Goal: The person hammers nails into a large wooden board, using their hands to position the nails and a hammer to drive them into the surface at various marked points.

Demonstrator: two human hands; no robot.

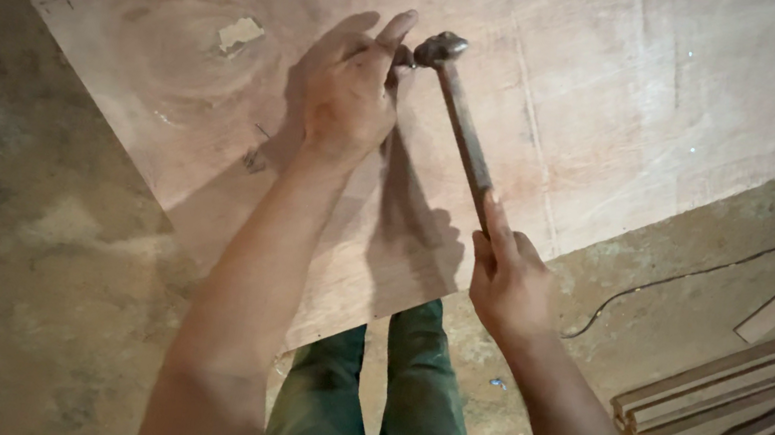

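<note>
While right hand [507,280] grips hammer [462,122], left hand [350,91] pinched narrow beside its head, on plywood sheet [626,100]

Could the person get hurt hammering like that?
Maybe. The left hand has its fingers right beside the hammer head, so a missed swing might hit them. The right hand grips the handle's far end, which may make aiming harder. The plywood sheet tops the person's legs, so it might shift.

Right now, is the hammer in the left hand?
No, the right hand grips the hammer by its handle, while the left hand rests on the plywood.
</note>
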